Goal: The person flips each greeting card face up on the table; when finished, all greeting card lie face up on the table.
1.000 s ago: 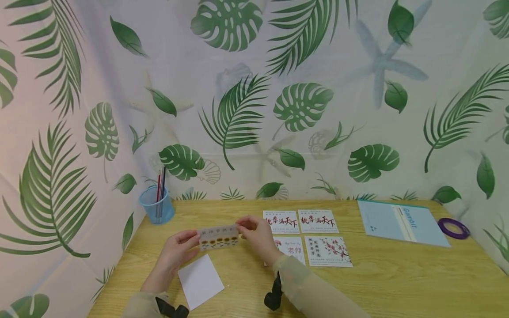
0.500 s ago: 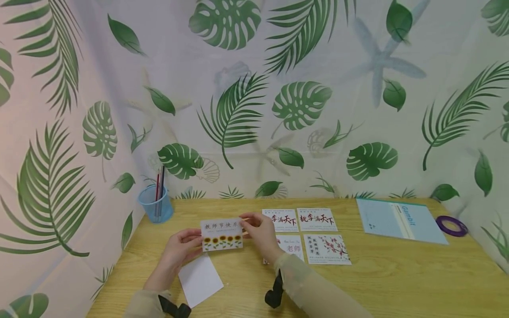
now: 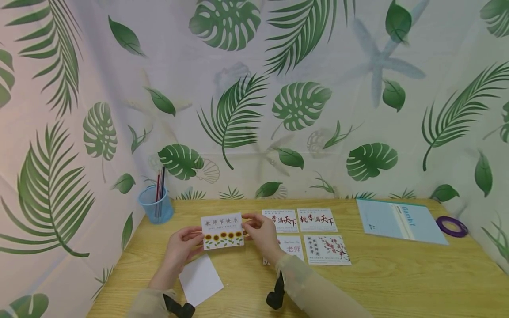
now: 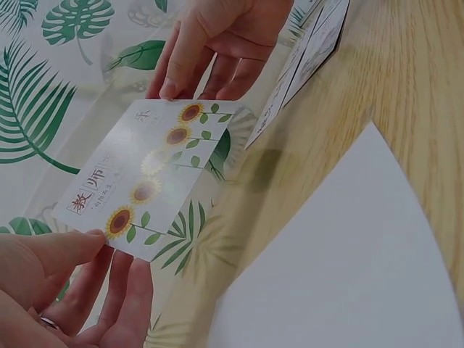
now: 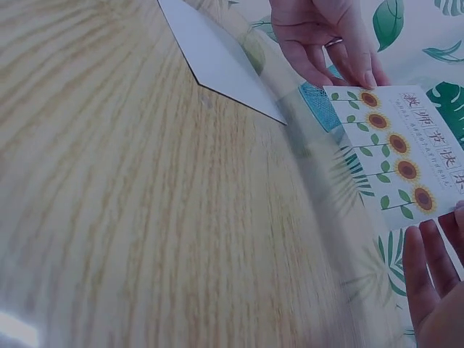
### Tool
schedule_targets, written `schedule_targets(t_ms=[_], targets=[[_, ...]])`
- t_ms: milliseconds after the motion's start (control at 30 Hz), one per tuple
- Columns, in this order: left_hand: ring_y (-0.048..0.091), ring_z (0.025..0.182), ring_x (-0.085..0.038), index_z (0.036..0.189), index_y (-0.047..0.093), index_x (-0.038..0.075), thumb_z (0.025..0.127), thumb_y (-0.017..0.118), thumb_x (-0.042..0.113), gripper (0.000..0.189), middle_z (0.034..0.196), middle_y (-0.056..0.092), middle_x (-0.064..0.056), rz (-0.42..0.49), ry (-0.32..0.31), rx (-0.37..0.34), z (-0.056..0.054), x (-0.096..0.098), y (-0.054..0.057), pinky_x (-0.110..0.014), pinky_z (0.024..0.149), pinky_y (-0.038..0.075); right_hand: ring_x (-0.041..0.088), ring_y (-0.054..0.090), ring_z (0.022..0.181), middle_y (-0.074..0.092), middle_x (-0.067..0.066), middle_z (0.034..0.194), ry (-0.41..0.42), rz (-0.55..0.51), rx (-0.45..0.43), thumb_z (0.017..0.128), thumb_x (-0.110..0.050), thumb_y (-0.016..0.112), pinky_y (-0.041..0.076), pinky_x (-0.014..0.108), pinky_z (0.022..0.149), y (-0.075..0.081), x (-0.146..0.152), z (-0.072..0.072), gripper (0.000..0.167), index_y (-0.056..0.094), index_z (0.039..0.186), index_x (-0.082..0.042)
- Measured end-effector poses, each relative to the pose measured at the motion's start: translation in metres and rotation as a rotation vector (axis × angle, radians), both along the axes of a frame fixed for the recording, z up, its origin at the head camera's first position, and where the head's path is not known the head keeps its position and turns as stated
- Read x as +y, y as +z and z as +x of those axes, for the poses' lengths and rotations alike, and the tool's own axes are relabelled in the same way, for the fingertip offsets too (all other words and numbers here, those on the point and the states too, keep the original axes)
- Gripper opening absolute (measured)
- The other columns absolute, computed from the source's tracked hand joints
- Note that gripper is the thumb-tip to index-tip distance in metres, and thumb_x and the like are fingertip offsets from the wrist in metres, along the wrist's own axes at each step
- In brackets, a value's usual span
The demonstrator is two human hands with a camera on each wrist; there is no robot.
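Observation:
A white card (image 3: 222,231) with a row of sunflowers and dark Chinese lettering is held up above the table, its printed face toward me. My left hand (image 3: 180,249) pinches its left edge, thumb in front and fingers behind. The opposite edge is pinched by my right hand (image 3: 262,234). Both grips show in the left wrist view, where the card (image 4: 148,174) slants between the two hands. Below, a blank white stack or sheet (image 3: 200,280) lies on the table near my left wrist. Two cards by my right hand are partly hidden behind it.
Several printed cards lie in two rows, among them a blossom card (image 3: 328,250) and a red-lettered card (image 3: 317,220). A blue cup (image 3: 156,205) with pencils stands at the back left. At the right are a light blue notebook (image 3: 401,221) and a purple tape roll (image 3: 452,226).
The sunflower card has tilted from a flatter, dim angle to face me more upright, so its lettering reads clearly. Both hands have kept their pinch and shifted slightly right.

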State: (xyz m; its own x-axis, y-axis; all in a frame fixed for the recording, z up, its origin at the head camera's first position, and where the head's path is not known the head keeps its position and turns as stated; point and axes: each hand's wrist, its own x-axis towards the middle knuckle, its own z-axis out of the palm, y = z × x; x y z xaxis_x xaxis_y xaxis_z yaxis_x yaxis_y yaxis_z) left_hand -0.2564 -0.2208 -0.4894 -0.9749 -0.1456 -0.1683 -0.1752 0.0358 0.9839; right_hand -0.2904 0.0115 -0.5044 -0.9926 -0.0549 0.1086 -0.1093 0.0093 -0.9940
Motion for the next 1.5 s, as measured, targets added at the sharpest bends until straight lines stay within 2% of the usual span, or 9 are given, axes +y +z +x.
schedule_targets(t_ms=[300, 367, 533, 600, 767, 967, 1167, 1333, 1500], targets=[[0.066, 0.082, -0.013, 0.125, 0.062, -0.004, 0.092, 0.065, 0.0, 0.033, 0.097, 0.068, -0.009, -0.008, 0.021, 0.01, -0.004, 0.008, 0.0, -0.03, 0.071, 0.06, 0.018, 0.067, 0.075, 0.07, 0.014, 0.09, -0.015, 0.064, -0.01, 0.09, -0.002, 0.068, 0.062, 0.036, 0.067, -0.001, 0.003, 0.001, 0.024, 0.07, 0.114, -0.006], [0.066, 0.082, -0.014, 0.126, 0.062, -0.004, 0.091, 0.065, -0.001, 0.034, 0.1, 0.068, -0.012, -0.005, 0.022, 0.018, -0.006, 0.01, -0.001, -0.031, 0.073, 0.061, 0.025, 0.068, 0.075, 0.069, 0.018, 0.091, -0.021, 0.069, -0.006, 0.09, 0.001, 0.067, 0.062, 0.04, 0.067, 0.005, 0.004, 0.003, 0.026, 0.07, 0.115, -0.003], [0.064, 0.08, -0.011, 0.126, 0.062, -0.005, 0.088, 0.066, -0.005, 0.038, 0.102, 0.065, -0.013, 0.006, 0.033, 0.039, -0.013, 0.016, -0.001, -0.026, 0.071, 0.059, 0.03, 0.069, 0.079, 0.069, 0.022, 0.095, -0.034, 0.082, 0.005, 0.09, 0.002, 0.066, 0.062, 0.045, 0.069, 0.006, 0.008, 0.001, 0.031, 0.067, 0.121, -0.001], [0.063, 0.078, -0.01, 0.126, 0.063, -0.006, 0.088, 0.066, -0.007, 0.038, 0.099, 0.064, -0.011, 0.0, 0.039, 0.046, -0.017, 0.019, -0.001, -0.024, 0.069, 0.059, 0.022, 0.069, 0.078, 0.069, 0.018, 0.095, -0.036, 0.099, 0.007, 0.09, 0.002, 0.067, 0.062, 0.042, 0.069, 0.0, 0.01, -0.004, 0.034, 0.067, 0.123, -0.005], [0.062, 0.076, -0.011, 0.124, 0.065, -0.005, 0.086, 0.067, -0.009, 0.038, 0.097, 0.063, -0.011, -0.028, 0.052, 0.05, -0.024, 0.026, 0.001, -0.024, 0.068, 0.059, 0.016, 0.065, 0.079, 0.065, 0.014, 0.096, -0.035, 0.165, 0.004, 0.088, 0.003, 0.068, 0.061, 0.038, 0.07, 0.0, 0.015, -0.007, 0.043, 0.064, 0.129, -0.009], [0.063, 0.074, -0.012, 0.123, 0.067, -0.003, 0.083, 0.067, -0.012, 0.041, 0.095, 0.065, -0.012, -0.083, 0.034, 0.041, -0.029, 0.031, 0.001, -0.025, 0.068, 0.06, 0.015, 0.064, 0.08, 0.065, 0.011, 0.095, -0.05, 0.224, 0.01, 0.086, 0.004, 0.069, 0.059, 0.028, 0.066, 0.002, 0.019, -0.006, 0.048, 0.063, 0.131, -0.011], [0.064, 0.077, -0.013, 0.125, 0.066, -0.002, 0.084, 0.067, -0.011, 0.042, 0.102, 0.067, -0.016, -0.092, 0.01, 0.017, -0.031, 0.033, -0.001, -0.024, 0.069, 0.059, 0.016, 0.064, 0.079, 0.065, 0.014, 0.093, -0.031, 0.255, 0.012, 0.085, 0.007, 0.067, 0.058, 0.027, 0.065, 0.001, 0.023, -0.007, 0.05, 0.062, 0.132, -0.007], [0.065, 0.079, -0.011, 0.127, 0.065, -0.001, 0.084, 0.069, -0.007, 0.043, 0.11, 0.069, -0.019, -0.086, -0.028, 0.017, -0.035, 0.037, -0.002, -0.022, 0.069, 0.057, 0.015, 0.063, 0.082, 0.064, 0.012, 0.097, -0.018, 0.34, -0.015, 0.081, 0.009, 0.065, 0.056, 0.027, 0.069, 0.0, 0.029, -0.015, 0.058, 0.058, 0.136, -0.009], [0.064, 0.08, -0.01, 0.128, 0.064, -0.002, 0.085, 0.067, -0.007, 0.043, 0.118, 0.067, -0.022, -0.072, -0.059, 0.013, -0.038, 0.042, -0.002, -0.022, 0.07, 0.055, 0.015, 0.061, 0.081, 0.064, 0.011, 0.096, -0.038, 0.387, -0.04, 0.078, 0.01, 0.065, 0.054, 0.025, 0.069, 0.002, 0.034, -0.021, 0.061, 0.058, 0.136, -0.008]])
